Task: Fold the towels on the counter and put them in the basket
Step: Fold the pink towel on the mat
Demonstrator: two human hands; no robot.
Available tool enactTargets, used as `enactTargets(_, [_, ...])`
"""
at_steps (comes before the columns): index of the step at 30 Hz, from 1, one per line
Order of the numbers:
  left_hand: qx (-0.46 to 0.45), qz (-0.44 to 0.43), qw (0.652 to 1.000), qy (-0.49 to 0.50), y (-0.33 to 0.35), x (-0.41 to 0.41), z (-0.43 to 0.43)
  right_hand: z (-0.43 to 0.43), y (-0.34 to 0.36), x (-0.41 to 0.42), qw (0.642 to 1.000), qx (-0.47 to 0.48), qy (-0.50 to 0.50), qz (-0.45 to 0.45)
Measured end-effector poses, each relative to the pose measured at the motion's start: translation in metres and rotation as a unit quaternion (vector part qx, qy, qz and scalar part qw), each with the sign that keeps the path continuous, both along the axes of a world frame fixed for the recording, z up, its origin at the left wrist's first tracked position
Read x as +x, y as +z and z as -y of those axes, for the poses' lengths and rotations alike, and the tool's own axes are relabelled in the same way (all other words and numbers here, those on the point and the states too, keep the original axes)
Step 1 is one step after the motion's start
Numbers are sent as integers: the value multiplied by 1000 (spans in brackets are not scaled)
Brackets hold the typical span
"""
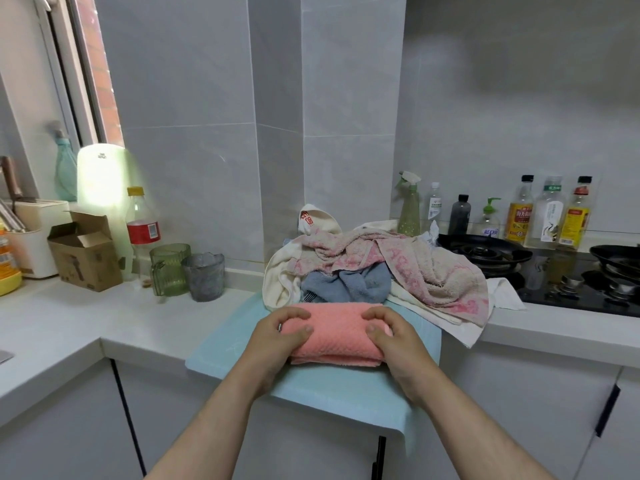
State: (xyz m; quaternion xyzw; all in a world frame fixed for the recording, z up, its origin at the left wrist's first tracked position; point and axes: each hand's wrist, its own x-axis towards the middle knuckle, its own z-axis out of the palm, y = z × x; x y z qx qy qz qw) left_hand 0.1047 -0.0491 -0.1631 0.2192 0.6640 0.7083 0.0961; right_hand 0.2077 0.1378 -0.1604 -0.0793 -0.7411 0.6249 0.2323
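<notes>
A folded pink towel (337, 336) lies on a light blue towel (322, 400) that is spread over the counter's front edge. My left hand (280, 337) grips the pink towel's left end, thumb on top. My right hand (388, 336) grips its right end the same way. Behind it sits a heap of unfolded towels: a grey-blue one (349, 282), a beige and pink patterned one (426, 268) and a cream one (277, 278). No basket is in view.
A green glass jug (169, 270) and a grey cup (203, 276) stand left of the heap, with a red-labelled bottle (142, 226) and a cardboard box (85, 251). Right: a gas hob with a black pan (485, 249) and several bottles along the wall.
</notes>
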Motion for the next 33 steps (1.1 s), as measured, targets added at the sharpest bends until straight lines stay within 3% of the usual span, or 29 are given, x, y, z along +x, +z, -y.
enactTargets(4, [4, 22, 1000, -19, 2, 2, 4, 3, 1, 2, 999, -47, 7, 22])
enactTargets(14, [42, 70, 996, -26, 10, 7, 6, 0, 3, 7, 998, -48, 16, 31])
enactTargets(25, [-34, -39, 997, 57, 4, 7, 1, 5, -3, 1, 999, 23, -30, 14])
enactTargets(33, [-2, 10, 1000, 13, 1, 0, 7, 7, 1, 8, 999, 4, -26, 25])
